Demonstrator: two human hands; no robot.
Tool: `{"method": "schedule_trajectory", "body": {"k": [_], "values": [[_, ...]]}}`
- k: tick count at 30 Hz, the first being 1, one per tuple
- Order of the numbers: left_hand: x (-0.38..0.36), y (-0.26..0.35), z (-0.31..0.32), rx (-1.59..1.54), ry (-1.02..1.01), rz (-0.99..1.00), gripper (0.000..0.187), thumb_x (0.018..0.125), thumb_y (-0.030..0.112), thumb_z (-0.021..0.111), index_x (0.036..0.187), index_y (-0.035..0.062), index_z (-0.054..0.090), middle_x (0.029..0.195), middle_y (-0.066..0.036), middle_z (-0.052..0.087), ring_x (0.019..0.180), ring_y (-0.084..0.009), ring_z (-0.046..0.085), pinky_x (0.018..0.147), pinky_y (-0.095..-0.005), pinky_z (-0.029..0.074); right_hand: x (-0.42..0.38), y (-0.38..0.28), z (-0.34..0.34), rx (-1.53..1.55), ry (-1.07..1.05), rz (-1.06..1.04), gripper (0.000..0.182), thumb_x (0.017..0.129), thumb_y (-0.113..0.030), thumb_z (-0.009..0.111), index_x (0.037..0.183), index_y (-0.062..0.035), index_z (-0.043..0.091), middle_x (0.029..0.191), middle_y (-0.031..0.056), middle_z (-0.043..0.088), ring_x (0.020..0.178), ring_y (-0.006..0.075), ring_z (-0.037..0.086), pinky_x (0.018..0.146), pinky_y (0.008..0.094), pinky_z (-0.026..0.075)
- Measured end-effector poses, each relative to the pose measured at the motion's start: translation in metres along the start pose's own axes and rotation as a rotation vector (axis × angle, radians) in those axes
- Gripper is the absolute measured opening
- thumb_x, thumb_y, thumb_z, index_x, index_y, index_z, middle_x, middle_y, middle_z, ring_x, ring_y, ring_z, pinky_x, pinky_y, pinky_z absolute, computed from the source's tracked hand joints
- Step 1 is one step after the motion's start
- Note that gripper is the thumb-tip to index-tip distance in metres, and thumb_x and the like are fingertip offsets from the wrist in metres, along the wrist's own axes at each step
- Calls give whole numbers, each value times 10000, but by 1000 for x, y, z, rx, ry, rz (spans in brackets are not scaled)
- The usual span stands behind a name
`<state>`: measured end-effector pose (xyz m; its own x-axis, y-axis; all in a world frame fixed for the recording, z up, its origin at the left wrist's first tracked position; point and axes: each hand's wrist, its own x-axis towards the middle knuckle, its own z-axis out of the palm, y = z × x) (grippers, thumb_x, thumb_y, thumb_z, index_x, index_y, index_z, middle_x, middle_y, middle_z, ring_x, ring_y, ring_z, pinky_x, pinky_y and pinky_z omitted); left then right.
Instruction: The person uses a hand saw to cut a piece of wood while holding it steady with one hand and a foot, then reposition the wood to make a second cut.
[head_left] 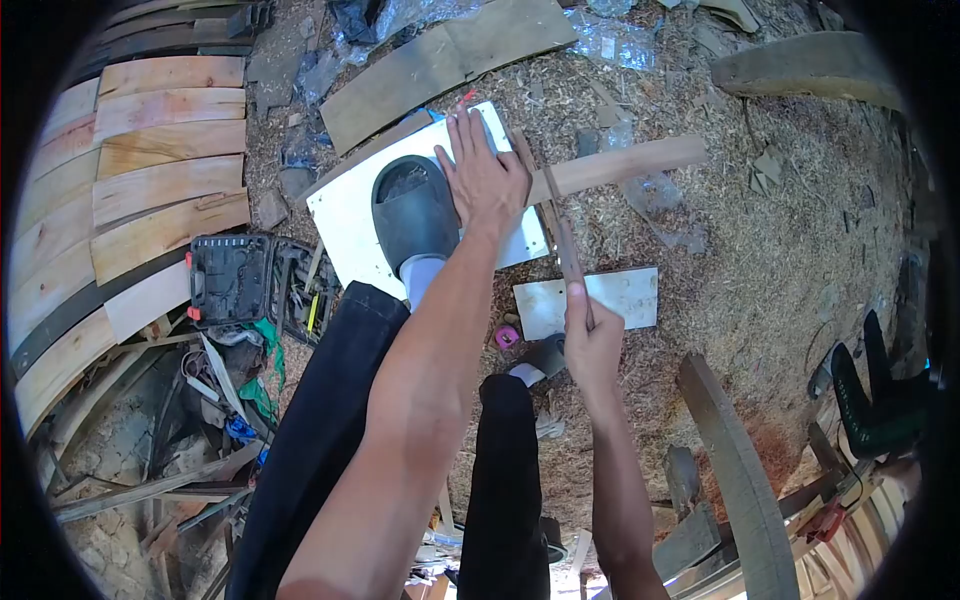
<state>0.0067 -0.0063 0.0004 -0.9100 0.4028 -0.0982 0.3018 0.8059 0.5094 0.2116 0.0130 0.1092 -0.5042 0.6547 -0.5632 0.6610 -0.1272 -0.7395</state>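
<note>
My left hand (485, 175) lies flat with its fingers stretched out on a white board (345, 230). Beside it, a dark shoe (412, 210) stands on the same board. Past the board's right edge sticks out a wooden strip (630, 167); its left part is hidden. My right hand (594, 335) is closed round the near end of a long thin tool (566, 240), perhaps a saw, whose far part crosses the strip close to the board's edge. Whether the tool touches the strip is too small to tell.
A smaller white board (640, 297) and a pink round object (507, 336) lie near my other foot. An open black tool case (230, 280) sits at left, by stacked planks (170, 150). Curved timbers (735, 470) stand lower right. Another person's leg (855, 400) shows at far right.
</note>
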Motion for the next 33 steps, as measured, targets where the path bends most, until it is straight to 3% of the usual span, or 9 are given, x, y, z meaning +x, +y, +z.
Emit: {"method": "schedule_trajectory", "body": {"k": [5, 10, 16, 18, 21, 24, 26, 30, 33], "values": [[1, 6, 3, 75, 19, -8, 728, 800, 198, 470, 1466, -33, 289, 1586, -159, 191, 1492, -287, 80, 1186, -534, 26, -71, -7, -28, -73, 46, 67, 532, 987, -365, 531, 584, -23, 467, 521, -32, 382, 515, 63, 347, 466, 298, 249], [0, 5, 3, 193, -13, 13, 768, 770, 201, 492, 1477, -15, 284, 1591, -150, 182, 1492, -278, 85, 1187, -529, 38, -8, -10, -7, -92, 135, -167, 549, 976, -367, 543, 598, 25, 470, 502, 5, 356, 513, 87, 348, 462, 342, 272], [4, 4, -1, 185, -29, -9, 792, 748, 189, 508, 1487, 17, 283, 1593, -121, 188, 1490, -268, 104, 1188, -524, 61, 38, -35, -1, -92, -8, -47, 553, 988, -384, 523, 643, 48, 498, 520, 10, 349, 540, 93, 335, 481, 343, 298], [3, 6, 1, 180, -24, -12, 793, 748, 189, 509, 1488, 18, 282, 1594, -118, 186, 1490, -267, 104, 1188, -525, 62, -1, -16, -20, -83, 46, -6, 510, 949, -366, 579, 668, 60, 580, 488, 181, 435, 436, 130, 416, 449, 384, 358], [4, 6, 1, 196, -23, -15, 787, 751, 186, 508, 1486, 15, 283, 1595, -116, 183, 1491, -267, 103, 1187, -527, 61, -47, -11, -50, -87, 34, -21, 498, 953, -355, 576, 660, 46, 602, 471, 147, 425, 450, 92, 407, 435, 361, 343], [5, 7, 0, 216, -51, -9, 784, 763, 182, 510, 1486, 1, 266, 1598, -131, 160, 1492, -275, 86, 1187, -525, 47, -49, -21, -55, -60, -25, 154, 541, 977, -351, 559, 556, -18, 491, 490, -29, 349, 491, 64, 314, 452, 293, 215], [2, 7, 1, 241, -55, -11, 787, 765, 182, 512, 1487, 0, 261, 1598, -134, 157, 1492, -276, 84, 1187, -525, 46, -21, -23, -40, -153, -36, 155, 459, 955, -324, 571, 681, 38, 640, 477, 155, 452, 468, 88, 420, 450, 353, 364], [8, 9, -2, 245, -68, -9, 793, 762, 185, 520, 1491, 11, 259, 1597, -129, 162, 1491, -274, 91, 1183, -532, 58, 65, -50, 10, -159, 39, -145, 459, 943, -340, 568, 708, 49, 631, 513, 214, 501, 432, 328, 518, 494, 424, 412], [5, 3, -2, 223, -72, -30, 792, 748, 183, 524, 1485, 20, 286, 1596, -122, 172, 1489, -274, 102, 1181, -538, 70, 70, -61, 7, -132, -27, -35, 446, 937, -347, 567, 733, 43, 638, 550, 234, 527, 503, 414, 546, 519, 447, 434]]}}
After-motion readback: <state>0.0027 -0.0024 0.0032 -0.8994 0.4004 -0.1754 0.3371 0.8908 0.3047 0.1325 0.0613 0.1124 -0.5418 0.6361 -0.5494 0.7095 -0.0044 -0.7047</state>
